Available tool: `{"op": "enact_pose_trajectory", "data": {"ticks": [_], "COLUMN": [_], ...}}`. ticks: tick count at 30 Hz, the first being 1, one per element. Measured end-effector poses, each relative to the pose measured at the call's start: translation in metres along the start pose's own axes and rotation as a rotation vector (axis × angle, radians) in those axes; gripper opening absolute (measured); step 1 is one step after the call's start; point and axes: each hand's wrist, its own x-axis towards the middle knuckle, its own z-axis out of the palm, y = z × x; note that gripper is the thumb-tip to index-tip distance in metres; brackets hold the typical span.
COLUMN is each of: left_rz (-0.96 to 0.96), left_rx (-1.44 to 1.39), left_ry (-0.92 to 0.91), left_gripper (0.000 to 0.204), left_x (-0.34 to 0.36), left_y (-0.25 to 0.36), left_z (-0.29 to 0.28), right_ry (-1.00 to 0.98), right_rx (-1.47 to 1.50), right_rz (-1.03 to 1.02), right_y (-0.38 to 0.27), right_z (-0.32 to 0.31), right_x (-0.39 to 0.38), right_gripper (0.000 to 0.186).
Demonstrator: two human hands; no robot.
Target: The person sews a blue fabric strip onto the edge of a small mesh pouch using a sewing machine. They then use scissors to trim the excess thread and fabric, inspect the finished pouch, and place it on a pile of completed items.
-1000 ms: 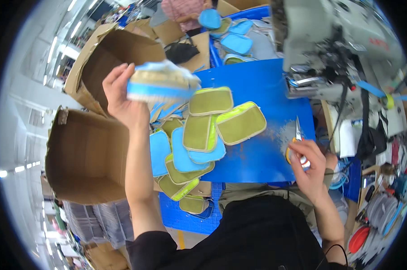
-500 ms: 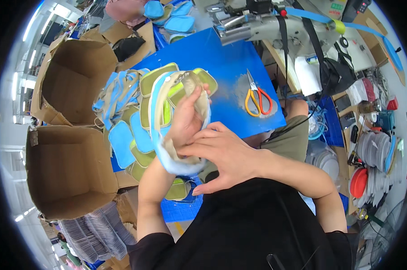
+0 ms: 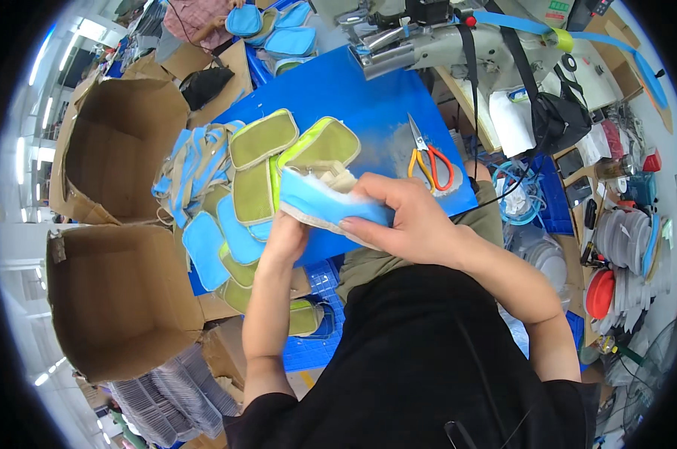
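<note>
A blue fabric band with pale edges (image 3: 329,205) is stretched between my two hands above the near part of the blue table. My right hand (image 3: 421,224) pinches its right end, thumb in front. My left hand (image 3: 285,238) grips the left end from below, with its fingers mostly hidden behind the band. Just beyond lie olive-green fabric panels (image 3: 264,140) with lime and pale edging, some overlapping. Blue panels (image 3: 205,249) lie to the left, beside a tangled heap of blue and beige strips (image 3: 196,168).
Scissors with orange and red handles (image 3: 430,166) rest on the blue table (image 3: 327,90), at right. A sewing machine (image 3: 458,49) stands at the far edge. Two open cardboard boxes (image 3: 121,299) are on the left. Another person's arm (image 3: 207,31) shows at far left.
The band was looped around my left hand; now it is drawn out between both hands. My right hand has moved right and up, my left hand down.
</note>
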Motion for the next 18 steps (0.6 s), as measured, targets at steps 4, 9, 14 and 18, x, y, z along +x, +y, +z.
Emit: {"op": "enact_pose_trajectory", "data": {"ticks": [4,9,14,18], "left_rz": [0.093,0.107,0.049,0.119], "left_rx": [0.112,-0.293,-0.545,-0.716], "left_ry": [-0.190,-0.467,-0.195,-0.172], "left_gripper": [0.051,0.085,0.051,0.043], "left_x": [0.009,0.020,0.061,0.092], "left_y": [0.026,0.060,0.076,0.111], "left_z": [-0.023,0.012,0.013,-0.046], "right_ry": [0.036,-0.005,-0.131,-0.224], "right_rx": [0.184,0.206,0.612,0.172], "right_rz": [0.046,0.038,0.196,0.096], "right_y": [0.000,-0.001,0.008,0.026], "right_z": [0.004,0.003,0.020,0.015], "right_x": [0.012,0.024,0.037,0.013], "right_gripper": [0.022,0.024,0.026,0.017]}}
